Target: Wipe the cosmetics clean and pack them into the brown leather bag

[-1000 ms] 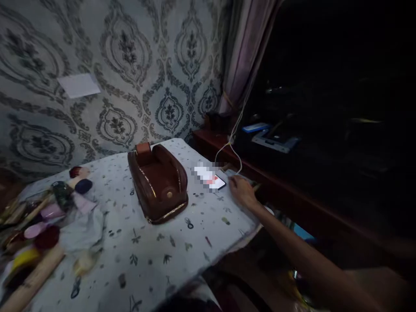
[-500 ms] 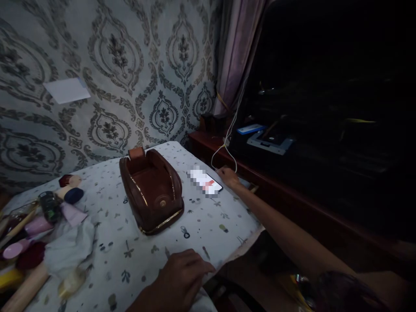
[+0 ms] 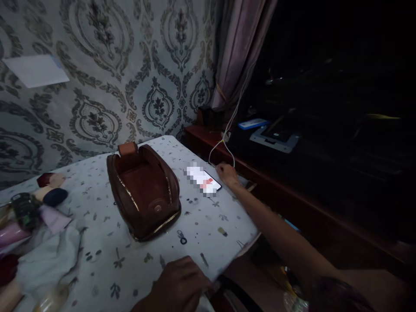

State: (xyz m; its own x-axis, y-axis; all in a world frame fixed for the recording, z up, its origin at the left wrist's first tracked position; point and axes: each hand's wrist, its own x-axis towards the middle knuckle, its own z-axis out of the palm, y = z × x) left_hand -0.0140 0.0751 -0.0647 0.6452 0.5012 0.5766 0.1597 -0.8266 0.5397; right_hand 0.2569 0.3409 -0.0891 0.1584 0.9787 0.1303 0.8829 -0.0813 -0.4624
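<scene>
1. The right hand [image 3: 228, 175] is at the right edge of the bench [image 3: 214, 221], which is covered in white cloth printed with small plants. Its fingers are curled closely together, palm out of sight.
2. A thin white cable [image 3: 224, 141] hangs down past the curtain and loops to these fingers; whether they grip its end, I cannot tell.
3. The flat rectangular phone [image 3: 214, 185] with a lit white-and-red screen and dark rim lies face up near the bench's right edge, just beside the right hand; part of it is blurred out.
4. The left hand [image 3: 182, 277] is at the near edge, back upward, fingers bent and close together. Its underside is hidden, so I cannot tell whether it holds anything.
5. The brown leather-look bag [image 3: 143, 203] with gold-coloured zips stands between the phone and the left-hand clutter, its top open, a tan tab at its far end.
6. Toward the bench's left edge lie a crumpled pale grey cloth [image 3: 53, 255], a pale pink tube [image 3: 54, 216] and a dark blue rounded item [image 3: 55, 196].
7. Beyond the right edge runs a dark red wooden ledge [image 3: 203, 132].
</scene>
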